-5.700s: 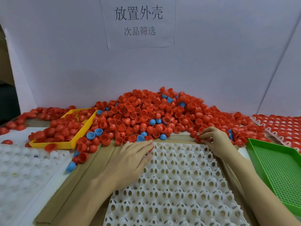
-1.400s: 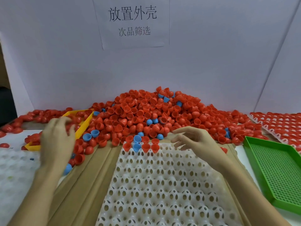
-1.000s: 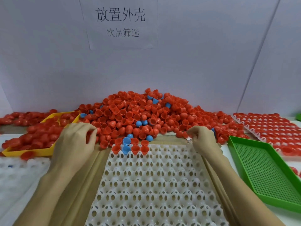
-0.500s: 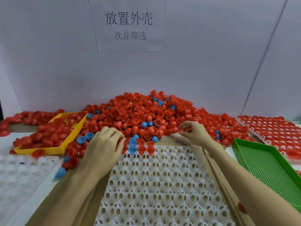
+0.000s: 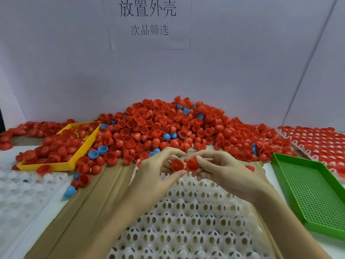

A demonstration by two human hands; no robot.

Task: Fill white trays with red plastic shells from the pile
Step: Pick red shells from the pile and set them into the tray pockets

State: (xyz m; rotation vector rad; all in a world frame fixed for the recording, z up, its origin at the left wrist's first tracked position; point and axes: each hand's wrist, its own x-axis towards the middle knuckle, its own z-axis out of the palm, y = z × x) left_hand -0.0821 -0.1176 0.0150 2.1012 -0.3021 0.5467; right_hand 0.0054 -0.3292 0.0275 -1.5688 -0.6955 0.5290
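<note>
A big pile of red plastic shells (image 5: 168, 126), with a few blue ones mixed in, lies against the back wall. In front of it a white tray (image 5: 186, 221) with rows of round holes rests on brown cardboard. My left hand (image 5: 155, 176) pinches one red shell (image 5: 177, 164) over the tray's far edge. My right hand (image 5: 222, 171) pinches a second red shell (image 5: 192, 164) right beside it, the two shells almost touching. My hands hide the tray's far rows.
A yellow tray (image 5: 78, 157) of red shells sits at the left, with another white tray (image 5: 22, 191) in front of it. A green perforated tray (image 5: 309, 191) lies at the right, and behind it a white tray filled with red shells (image 5: 317, 139). Loose shells dot the cardboard (image 5: 82, 212).
Both hands have come off the pile's edge and met over the tray's far end, each now holding a red shell. The shells seated in the tray's far row are now hidden.
</note>
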